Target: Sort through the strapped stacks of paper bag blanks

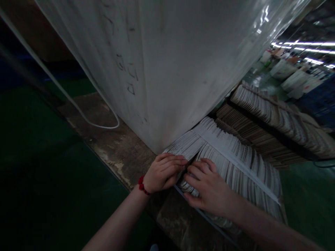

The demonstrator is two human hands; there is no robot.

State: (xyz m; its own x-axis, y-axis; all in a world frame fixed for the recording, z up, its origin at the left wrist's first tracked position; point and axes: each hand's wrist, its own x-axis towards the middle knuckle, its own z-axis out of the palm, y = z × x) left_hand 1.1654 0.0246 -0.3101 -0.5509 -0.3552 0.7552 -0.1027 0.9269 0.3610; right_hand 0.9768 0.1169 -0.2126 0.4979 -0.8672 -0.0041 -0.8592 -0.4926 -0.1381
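Observation:
A tightly packed bundle of thin white cardboard sheets (pixel 235 170), standing on edge, lies at lower centre with a pale strap (pixel 238 161) across it. My left hand (pixel 164 172), with a red bracelet at the wrist, has its fingers pressed together and curled over the near end section of sheets (pixel 185 143). A dark wedge-shaped gap parts that section from the main bundle. Just right of the gap, my right hand (pixel 206 184) lies on the sheets, fingers apart and slightly bent. The left fingertips are partly hidden in shadow by the gap.
A tall white wrapped block (pixel 167 69) with handwritten marks towers behind the bundle. A white cord (pixel 104 127) loops over a worn wooden board (pixel 110 150). More brown-edged cardboard stacks (pixel 282 118) stand at right, above a green floor (pixel 309 195). Blue crates (pixel 318 101) are farther back.

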